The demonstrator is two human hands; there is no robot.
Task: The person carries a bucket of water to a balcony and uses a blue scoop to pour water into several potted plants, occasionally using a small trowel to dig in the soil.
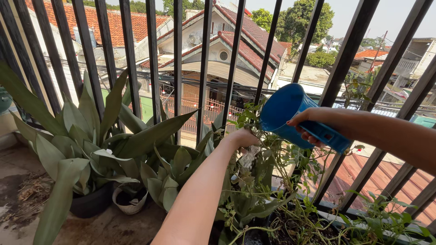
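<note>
Meanwhile right hand (305,123) grips the tilted blue scoop (290,113); left hand (243,137), grip unclear, reaches among leafy stems (254,181).

Broad-leaved potted plant (91,140), black railing (178,54)

One blue water scoop (290,115); two hands, the left hand (243,137) and the right hand (305,124); one black pot (91,203); one small pale pot (129,203); one long planter (345,222) by the dark railing (179,59); the bars run past the frame, so their number stays uncounted
</note>
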